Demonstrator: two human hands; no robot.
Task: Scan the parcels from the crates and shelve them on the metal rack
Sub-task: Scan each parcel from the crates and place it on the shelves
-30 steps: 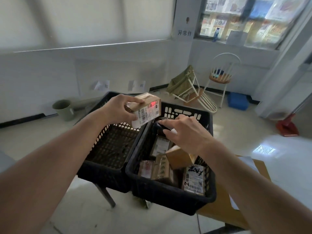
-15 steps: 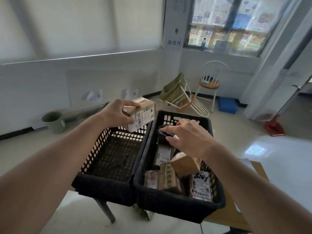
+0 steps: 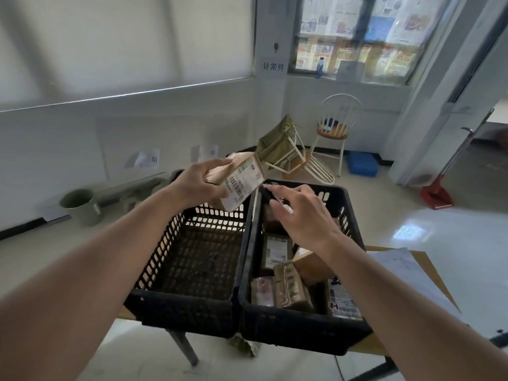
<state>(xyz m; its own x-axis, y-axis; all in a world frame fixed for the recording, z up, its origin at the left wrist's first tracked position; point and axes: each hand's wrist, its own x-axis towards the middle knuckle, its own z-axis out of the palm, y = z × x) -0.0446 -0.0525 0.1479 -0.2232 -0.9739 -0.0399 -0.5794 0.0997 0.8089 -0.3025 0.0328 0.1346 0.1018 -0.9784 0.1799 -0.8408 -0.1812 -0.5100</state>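
Observation:
My left hand grips a small cardboard parcel with a white barcode label, held above the far rim of the left black crate. That crate holds nothing I can see. My right hand grips a small dark scanner, its tip just right of the parcel's label. The right black crate beneath it holds several parcels, brown boxes and labelled packets. The metal rack is out of view.
Both crates stand on a small table with white paper on its right side. Two chairs, a blue bin, a green bucket and a red dustpan stand on the floor behind.
The red scan light seen on the label a second ago is gone. The parcel has tilted and my right hand has shifted closer to the label. The head view has lifted slightly.

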